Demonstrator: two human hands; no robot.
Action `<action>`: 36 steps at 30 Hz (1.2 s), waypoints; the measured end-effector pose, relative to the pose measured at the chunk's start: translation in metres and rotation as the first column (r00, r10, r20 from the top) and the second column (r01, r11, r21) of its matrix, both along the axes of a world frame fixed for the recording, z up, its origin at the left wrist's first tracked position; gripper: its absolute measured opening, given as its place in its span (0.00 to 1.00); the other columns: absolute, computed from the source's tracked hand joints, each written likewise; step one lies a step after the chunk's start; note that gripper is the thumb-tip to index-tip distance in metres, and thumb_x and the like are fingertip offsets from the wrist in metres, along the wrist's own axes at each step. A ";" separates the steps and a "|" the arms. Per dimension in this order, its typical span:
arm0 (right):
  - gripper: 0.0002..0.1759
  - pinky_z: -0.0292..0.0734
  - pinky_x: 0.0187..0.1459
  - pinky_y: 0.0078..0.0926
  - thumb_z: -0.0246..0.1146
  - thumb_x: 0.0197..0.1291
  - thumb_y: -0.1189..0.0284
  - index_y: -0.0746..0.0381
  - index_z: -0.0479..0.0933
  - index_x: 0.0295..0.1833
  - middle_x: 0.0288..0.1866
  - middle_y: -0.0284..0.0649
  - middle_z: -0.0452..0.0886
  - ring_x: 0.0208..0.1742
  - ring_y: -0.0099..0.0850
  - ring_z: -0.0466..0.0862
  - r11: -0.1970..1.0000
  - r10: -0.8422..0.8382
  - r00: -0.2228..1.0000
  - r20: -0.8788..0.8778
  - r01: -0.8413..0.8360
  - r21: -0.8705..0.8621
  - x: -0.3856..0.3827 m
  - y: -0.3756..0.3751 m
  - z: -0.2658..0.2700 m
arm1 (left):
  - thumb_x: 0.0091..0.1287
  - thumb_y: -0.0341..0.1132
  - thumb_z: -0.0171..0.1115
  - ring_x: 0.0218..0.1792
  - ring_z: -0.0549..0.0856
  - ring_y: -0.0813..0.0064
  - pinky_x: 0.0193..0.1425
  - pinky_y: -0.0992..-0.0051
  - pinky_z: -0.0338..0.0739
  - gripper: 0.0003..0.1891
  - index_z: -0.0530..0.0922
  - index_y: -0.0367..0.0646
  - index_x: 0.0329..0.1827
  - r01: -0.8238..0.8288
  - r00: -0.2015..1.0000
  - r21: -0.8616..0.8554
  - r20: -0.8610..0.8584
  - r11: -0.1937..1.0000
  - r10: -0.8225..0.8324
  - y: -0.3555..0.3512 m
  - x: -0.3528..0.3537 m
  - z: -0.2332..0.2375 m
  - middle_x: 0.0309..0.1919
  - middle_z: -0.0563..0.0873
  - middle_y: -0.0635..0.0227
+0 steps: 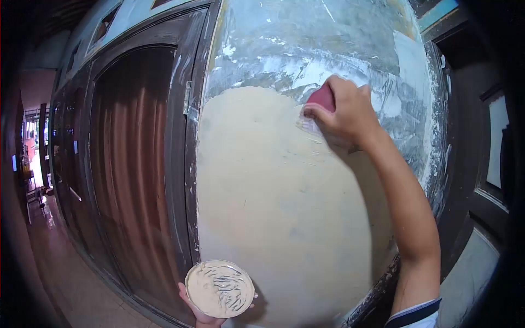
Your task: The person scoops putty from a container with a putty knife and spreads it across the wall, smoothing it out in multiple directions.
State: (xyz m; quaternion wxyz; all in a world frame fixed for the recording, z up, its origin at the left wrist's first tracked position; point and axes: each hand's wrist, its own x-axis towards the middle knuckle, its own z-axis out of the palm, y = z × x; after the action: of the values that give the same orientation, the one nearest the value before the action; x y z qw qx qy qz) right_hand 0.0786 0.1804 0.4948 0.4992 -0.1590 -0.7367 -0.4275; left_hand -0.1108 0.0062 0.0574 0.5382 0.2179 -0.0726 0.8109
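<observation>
My right hand (353,112) is raised to the wall, its fingers closed around a putty scraper with a dark pink grip (322,98). The scraper's thin edge rests at the upper border of a smooth cream putty layer (273,169). Above this layer the wall (317,33) is blue-grey with white streaks. Low in the view, my left hand (202,318) supports a round container (188,281) from below, with fingertips showing at its right side. Cream putty (206,287) with ridged marks fills its top.
Left of the putty stands a dark wooden door frame (183,147) with a metal hinge (187,97) and a brown curtain (131,153) behind its panel. A dark panelled door (465,213) is at the right. The tiled floor (82,262) runs back along the left.
</observation>
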 end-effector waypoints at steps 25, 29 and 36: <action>0.35 0.67 0.60 0.53 0.74 0.56 0.40 0.61 0.78 0.51 0.45 0.48 0.87 0.51 0.47 0.86 0.976 0.119 0.957 -0.263 -0.162 -0.147 0.036 -0.002 0.014 | 0.61 0.86 0.43 0.66 0.75 0.23 0.54 0.13 0.72 0.57 0.62 0.51 0.83 -0.117 0.944 -0.091 -0.319 0.989 0.082 0.007 0.012 0.009 0.76 0.70 0.46; 0.38 0.67 0.60 0.49 0.73 0.57 0.38 0.62 0.76 0.54 0.48 0.48 0.87 0.52 0.48 0.85 0.999 0.003 0.995 0.101 -0.007 0.041 0.004 0.003 -0.025 | 0.61 0.86 0.43 0.66 0.75 0.24 0.55 0.12 0.72 0.57 0.62 0.51 0.83 -0.077 0.953 -0.049 -0.297 0.996 0.059 0.015 0.009 0.001 0.76 0.71 0.46; 0.36 0.68 0.57 0.53 0.70 0.58 0.36 0.61 0.78 0.48 0.47 0.49 0.87 0.51 0.48 0.86 0.996 0.058 0.987 -0.149 -0.069 -0.065 0.017 -0.002 0.014 | 0.62 0.87 0.41 0.63 0.79 0.24 0.49 0.10 0.72 0.57 0.66 0.51 0.81 -0.090 0.979 -0.067 -0.190 0.994 0.076 0.011 0.013 0.002 0.74 0.74 0.46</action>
State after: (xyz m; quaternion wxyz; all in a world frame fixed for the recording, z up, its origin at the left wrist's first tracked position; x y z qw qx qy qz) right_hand 0.0958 0.1784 0.5088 0.5597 -0.1841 -0.7170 -0.3725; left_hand -0.0973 0.0170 0.0591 0.5163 0.2754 0.0179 0.8107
